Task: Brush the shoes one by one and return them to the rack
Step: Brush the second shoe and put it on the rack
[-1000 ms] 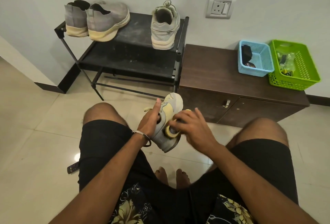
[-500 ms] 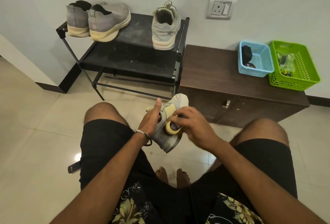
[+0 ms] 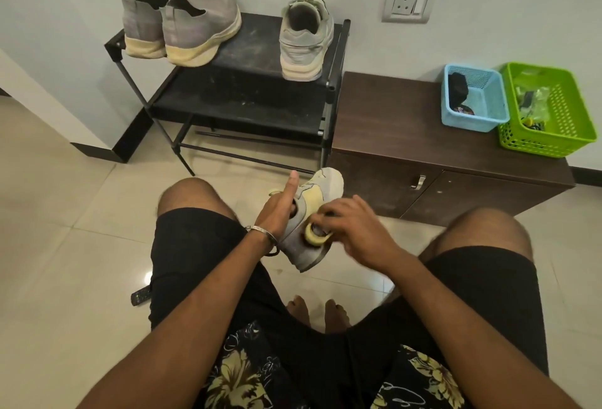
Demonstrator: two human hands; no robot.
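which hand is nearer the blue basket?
Right. The right hand brushes the held shoe below-left of the blue basket; the left hand sits further left.

The left hand's fingers (image 3: 294, 210) vanish inside the held sneaker (image 3: 303, 242); the brush (image 3: 314, 236) is mostly covered by the blurred right hand (image 3: 355, 229); the remote control (image 3: 140, 296) is half hidden behind the thigh; the green basket (image 3: 550, 145) holds contents too small to identify.

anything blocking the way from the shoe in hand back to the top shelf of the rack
Nothing visible. The grey-and-yellow shoe has open air up to the black metal rack, with a bare gap between the grey pair and the laced sneaker.
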